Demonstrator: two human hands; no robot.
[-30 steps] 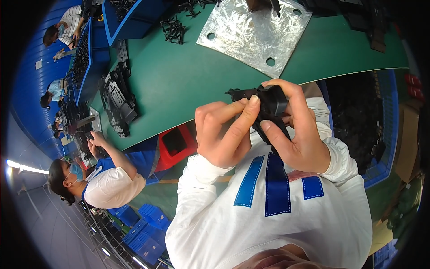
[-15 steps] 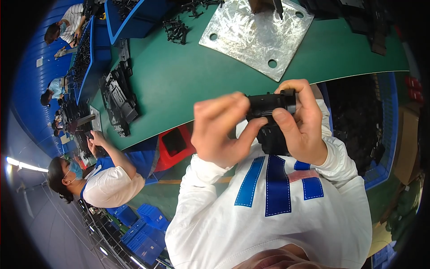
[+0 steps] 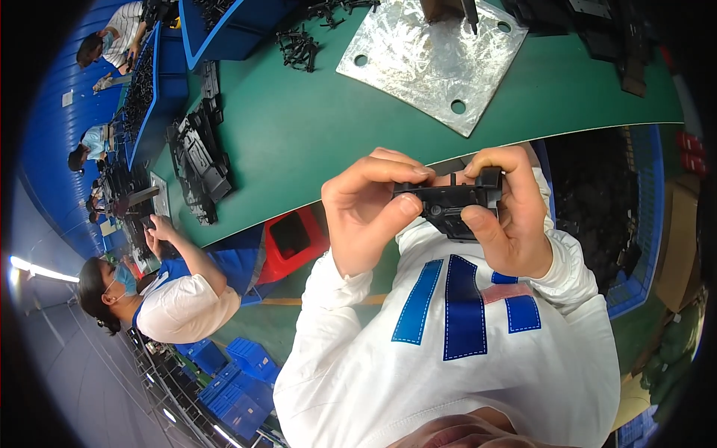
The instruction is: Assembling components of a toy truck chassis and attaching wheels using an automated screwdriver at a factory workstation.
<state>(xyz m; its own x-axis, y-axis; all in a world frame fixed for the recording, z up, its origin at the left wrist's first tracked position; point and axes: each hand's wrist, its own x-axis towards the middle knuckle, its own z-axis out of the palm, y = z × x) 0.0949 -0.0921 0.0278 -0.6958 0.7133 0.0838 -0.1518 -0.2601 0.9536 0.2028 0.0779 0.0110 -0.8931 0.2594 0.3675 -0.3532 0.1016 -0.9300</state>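
Observation:
Both my hands hold a black plastic part [image 3: 448, 201] with ridges and a small upright pin, in front of my chest just off the table's near edge. My left hand [image 3: 370, 205] pinches its left end between thumb and fingers. On the right end, my right hand [image 3: 515, 213] grips with the thumb on the near side and the fingers curled around the far side. Beyond my hands, a square silver metal plate [image 3: 426, 63] with corner holes lies on the green table [image 3: 291, 142]. A dark pointed rod [image 3: 470, 15] stands above the plate, its upper part out of view.
Black plastic parts [image 3: 198, 160] lie in a stack on the left. Small black pieces [image 3: 297, 49] are heaped near a blue bin [image 3: 231, 37]. A blue crate [image 3: 650, 216] of dark parts stands at my right. A red stool [image 3: 302, 250] and a seated co-worker [image 3: 183, 306] are at left.
The black part has been turned in my hands and now shows a flatter, wider side. My left hand, blurred before, now grips its left end steadily.

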